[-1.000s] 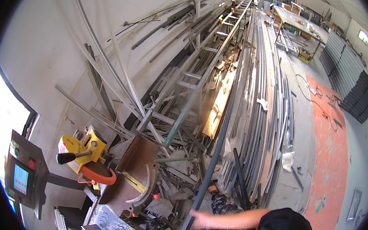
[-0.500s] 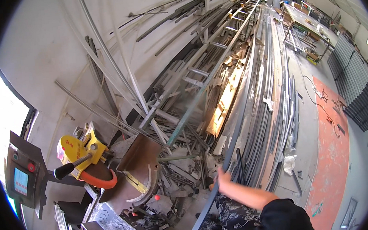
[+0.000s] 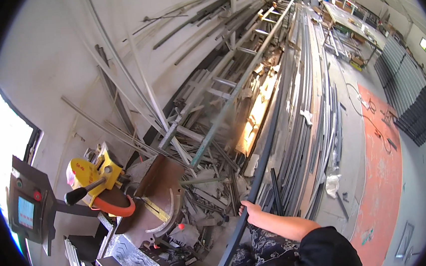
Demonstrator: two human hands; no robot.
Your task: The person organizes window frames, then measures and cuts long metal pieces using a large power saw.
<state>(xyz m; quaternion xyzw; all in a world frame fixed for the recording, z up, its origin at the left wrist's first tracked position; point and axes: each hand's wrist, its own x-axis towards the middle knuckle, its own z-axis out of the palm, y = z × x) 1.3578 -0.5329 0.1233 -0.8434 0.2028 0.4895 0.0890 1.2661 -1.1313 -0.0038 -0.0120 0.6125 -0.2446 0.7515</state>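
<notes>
My right hand [image 3: 250, 212] is closed round a long dark grey metal profile [image 3: 264, 170]. The profile slants from the lower edge of the head view, past my legs, up towards the far stacks of bars. My right arm reaches in from the lower right, in a black short sleeve. My left hand is not visible. To the left of the held profile stands a cut-off saw with a yellow guard [image 3: 85, 174], a black-gripped lever and an orange-edged cover. Its round brown table [image 3: 153, 227] has a yellow strip across it.
A control panel [image 3: 26, 211] with a screen stands at the far left. Offcuts and scraps [image 3: 203, 203] litter the floor by the saw. A ladder [image 3: 241, 83] lies over the stacked bars [image 3: 308, 160] ahead. Dark ribbed panels [image 3: 407, 92] lean at the right, beyond a red floor strip [image 3: 379, 180].
The held profile's upper part has swung slightly left, and my right hand has shifted a little left and down along with it. The whole view has moved slightly.
</notes>
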